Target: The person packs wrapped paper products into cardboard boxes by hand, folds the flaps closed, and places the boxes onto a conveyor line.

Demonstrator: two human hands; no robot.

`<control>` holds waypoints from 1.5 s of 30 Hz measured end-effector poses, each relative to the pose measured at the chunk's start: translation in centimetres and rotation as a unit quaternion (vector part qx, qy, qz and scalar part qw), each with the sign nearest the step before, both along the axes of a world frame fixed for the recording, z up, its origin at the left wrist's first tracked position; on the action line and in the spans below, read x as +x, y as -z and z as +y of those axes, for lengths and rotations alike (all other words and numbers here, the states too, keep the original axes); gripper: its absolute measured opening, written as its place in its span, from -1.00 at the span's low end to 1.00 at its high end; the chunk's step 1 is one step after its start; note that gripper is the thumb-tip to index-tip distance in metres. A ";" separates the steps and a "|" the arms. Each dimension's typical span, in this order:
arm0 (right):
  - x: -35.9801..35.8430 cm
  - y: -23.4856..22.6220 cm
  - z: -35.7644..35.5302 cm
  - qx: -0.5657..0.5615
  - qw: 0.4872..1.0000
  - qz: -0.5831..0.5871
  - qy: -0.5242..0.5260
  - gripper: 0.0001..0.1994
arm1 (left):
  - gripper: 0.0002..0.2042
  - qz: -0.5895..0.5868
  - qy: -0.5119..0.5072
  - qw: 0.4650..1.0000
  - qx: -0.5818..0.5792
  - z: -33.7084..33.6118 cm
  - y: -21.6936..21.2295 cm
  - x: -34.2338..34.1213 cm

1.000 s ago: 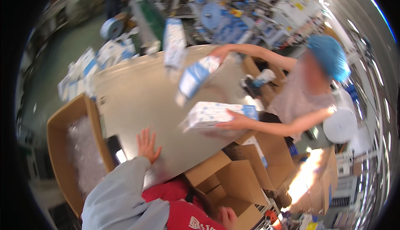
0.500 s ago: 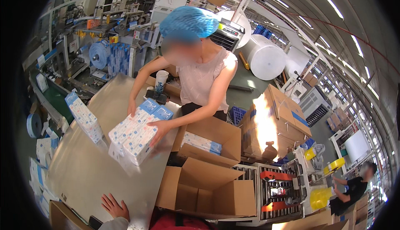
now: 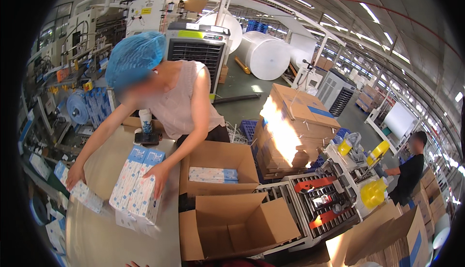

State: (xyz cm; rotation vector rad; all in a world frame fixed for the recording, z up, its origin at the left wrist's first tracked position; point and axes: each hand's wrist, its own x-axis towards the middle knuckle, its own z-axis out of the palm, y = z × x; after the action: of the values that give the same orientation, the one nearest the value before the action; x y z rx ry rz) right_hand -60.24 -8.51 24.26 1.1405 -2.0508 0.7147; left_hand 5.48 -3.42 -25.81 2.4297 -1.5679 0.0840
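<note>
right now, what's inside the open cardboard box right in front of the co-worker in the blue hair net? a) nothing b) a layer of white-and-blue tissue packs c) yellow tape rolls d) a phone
b: the open cardboard box holds white-and-blue tissue packs lying flat on its bottom, while the nearer box is bare inside.

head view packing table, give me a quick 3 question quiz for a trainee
1. True or false: the near cardboard box is empty.
2. Which box holds the lone tissue pack? A) the near cardboard box B) the far cardboard box
3. Fill in: the co-worker's hand nearer the boxes rests on a stack of tissue packs standing on the ____.

Key: 1 true; 2 B; 3 table.
</note>
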 end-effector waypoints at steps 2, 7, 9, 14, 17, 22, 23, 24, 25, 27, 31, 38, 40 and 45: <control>0.1 0.3 -1.0 0.006 1.000 0.003 -0.006 -0.74 | -0.29 -0.014 0.019 0.999 -0.032 0.3 0.6 0.1; 4.2 1.2 -4.2 -0.016 0.995 0.020 -0.101 -0.74 | -0.30 -0.076 -0.042 0.994 -0.067 2.4 3.2 3.2; 6.7 2.7 -2.7 -0.021 0.990 0.030 -0.138 -0.74 | -0.29 -0.039 -0.050 0.998 -0.027 1.3 5.1 3.1; 15.3 11.6 -1.8 0.049 0.936 -0.100 -0.333 -0.73 | -0.26 0.040 -0.082 0.995 0.036 0.6 1.7 2.6; 20.8 17.5 -2.0 0.198 0.857 -0.208 -0.428 -0.73 | -0.28 0.054 -0.091 0.994 0.021 1.0 0.0 2.3; 28.4 24.8 -2.6 0.433 0.660 -0.309 -0.530 -0.73 | -0.28 0.075 -0.101 0.992 -0.001 2.2 -1.9 2.2; 29.3 25.9 -2.5 0.464 0.628 -0.323 -0.535 -0.73 | -0.28 0.077 -0.096 0.992 -0.003 1.9 -1.9 2.0; 30.2 27.0 -2.4 0.492 0.599 -0.334 -0.537 -0.73 | -0.28 0.080 -0.092 0.992 -0.004 1.7 -1.9 2.0; 30.8 27.8 -2.2 0.512 0.577 -0.343 -0.535 -0.73 | -0.28 0.078 -0.086 0.993 -0.005 1.4 -2.1 1.9; 31.6 29.1 -1.7 0.543 0.547 -0.362 -0.524 -0.73 | -0.28 0.086 -0.086 0.993 -0.004 1.3 -1.9 2.3; 30.7 29.9 -0.6 0.579 0.533 -0.393 -0.476 -0.72 | -0.35 0.204 -0.124 0.969 -0.061 -5.6 -4.4 5.7; 27.0 30.4 2.8 0.619 0.529 -0.454 -0.362 -0.72 | -0.49 0.065 -0.033 0.994 -0.076 -30.7 -14.6 16.7; 26.1 30.5 3.2 0.635 0.517 -0.463 -0.340 -0.72 | -0.48 0.014 0.055 0.993 0.102 -33.6 -11.7 21.5; 24.7 29.5 4.8 0.644 0.503 -0.492 -0.301 -0.71 | -0.41 0.105 -0.019 0.994 -0.033 -30.8 -11.9 16.5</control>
State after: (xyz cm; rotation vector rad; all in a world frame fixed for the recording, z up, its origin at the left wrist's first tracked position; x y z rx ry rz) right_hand -35.51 -3.71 -5.24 2.9054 -3.2695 -0.2794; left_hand 21.97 -34.20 -13.86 2.3318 -1.4049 -0.1076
